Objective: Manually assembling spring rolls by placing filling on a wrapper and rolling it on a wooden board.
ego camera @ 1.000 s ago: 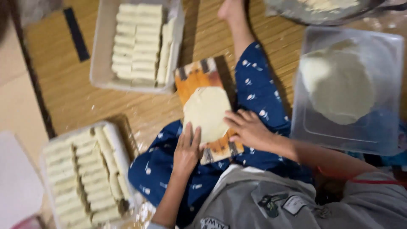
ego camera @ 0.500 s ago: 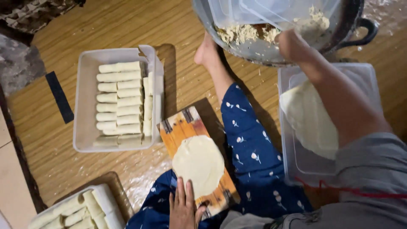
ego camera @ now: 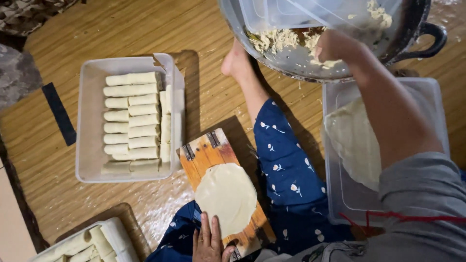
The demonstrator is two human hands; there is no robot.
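Two hands worked around the wooden board (ego camera: pixel 209 156): beyond it, my right hand (ego camera: pixel 335 47) reached into the filling pan (ego camera: pixel 291 58), whether its fingers gripped anything I could not tell. My left hand (ego camera: pixel 209 240) lay flat, fingers extended, on the board's near end, touching the round dough sheet (ego camera: pixel 226 199) lying on it.

Under my left hand (ego camera: pixel 209 241) I noted a pale cream round wrapper (ego camera: pixel 226 199) on an orange-brown wooden board (ego camera: pixel 208 153) with grey metal hinges. Beside that hand, the trouser leg (ego camera: pixel 285 170) was dark blue with small white flowers. Around my right hand (ego camera: pixel 335 47), the pan (ego camera: pixel 301 53) showed silver inside, black at the handle, with pale yellowish filling (ego camera: pixel 272 40). Further left of the left hand, off-white rolls (ego camera: pixel 131 116) filled a translucent white tray (ego camera: pixel 83 121). The floor (ego camera: pixel 121 29) was tan woodgrain.
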